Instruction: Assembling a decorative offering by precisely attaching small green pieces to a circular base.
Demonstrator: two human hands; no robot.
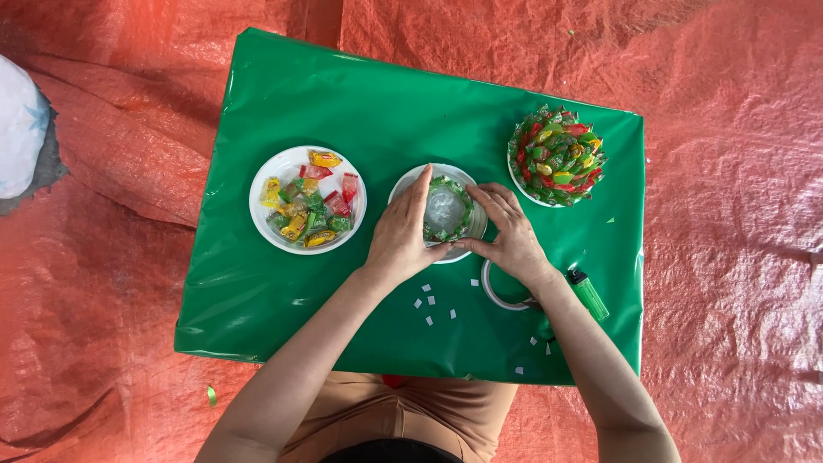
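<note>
three plates; left hand and right hand both clasp the middle plate with its candy ring between them.

Lighter right of tape roll

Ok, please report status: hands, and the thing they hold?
Left hand, right hand both grip white round plate with green candy ring. Nothing blocks them.

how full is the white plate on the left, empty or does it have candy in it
Partly full. The white plate holds a loose pile of wrapped candies in yellow, red and green, with bare white rim showing around them.
</note>
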